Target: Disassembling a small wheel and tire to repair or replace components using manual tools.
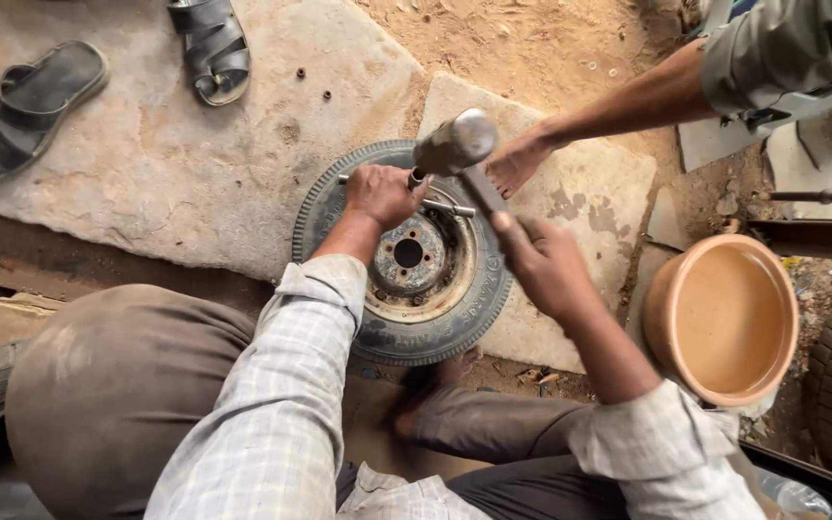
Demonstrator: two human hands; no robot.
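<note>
Now left hand point(383, 193) grip clenched on iron bar point(447, 207), right hand point(543, 265) grasping raised hammer point(456, 144).

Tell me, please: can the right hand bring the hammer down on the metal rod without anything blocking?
Probably yes. The right hand holds the hammer raised just above the metal rod; nothing lies between them. The left hand grips the rod close by, so its fingers are near.

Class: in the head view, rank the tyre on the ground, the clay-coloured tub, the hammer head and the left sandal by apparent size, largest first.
1. tyre
2. clay-coloured tub
3. left sandal
4. hammer head, though it is raised nearer the camera, so it looks bigger than it is.
</note>
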